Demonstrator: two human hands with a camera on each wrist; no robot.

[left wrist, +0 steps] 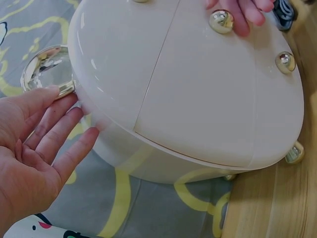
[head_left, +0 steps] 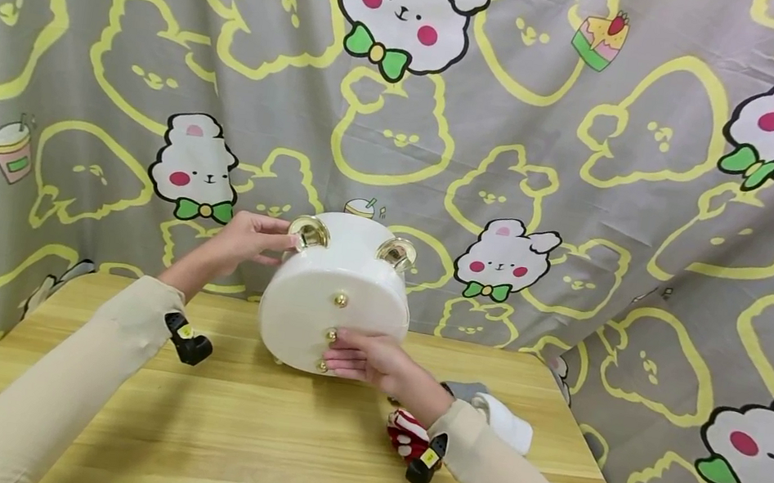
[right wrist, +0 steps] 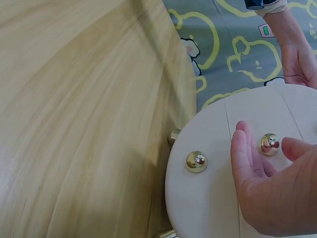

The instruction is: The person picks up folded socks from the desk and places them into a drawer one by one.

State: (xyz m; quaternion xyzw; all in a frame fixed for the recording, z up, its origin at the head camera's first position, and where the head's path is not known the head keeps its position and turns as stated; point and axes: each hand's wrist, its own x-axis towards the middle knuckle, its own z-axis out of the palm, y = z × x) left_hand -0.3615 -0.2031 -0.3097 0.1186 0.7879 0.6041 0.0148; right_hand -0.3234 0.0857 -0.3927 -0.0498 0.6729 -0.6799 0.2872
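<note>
A glossy white rounded cabinet (head_left: 296, 303) with gold ears stands on the table, its flat front facing me. Seams across the front and three gold knobs mark it as a drawer cabinet. My left hand (head_left: 249, 241) pinches the left gold ear (left wrist: 48, 67) by its lower rim, thumb on top and the other fingers stretched out below. Before the cabinet's front, my right hand (head_left: 371, 357) has thumb and fingers spread either side of the middle knob (right wrist: 270, 144), with gaps showing between them. The lowest knob (right wrist: 196, 161) sits just below that hand.
On the wooden table (head_left: 241, 436), right of the cabinet, lie a white cloth item (head_left: 508, 424), a grey one (head_left: 466, 390) and a red-and-white patterned one (head_left: 407, 436), partly hidden by my right arm. A patterned grey curtain (head_left: 402, 136) hangs close behind the cabinet.
</note>
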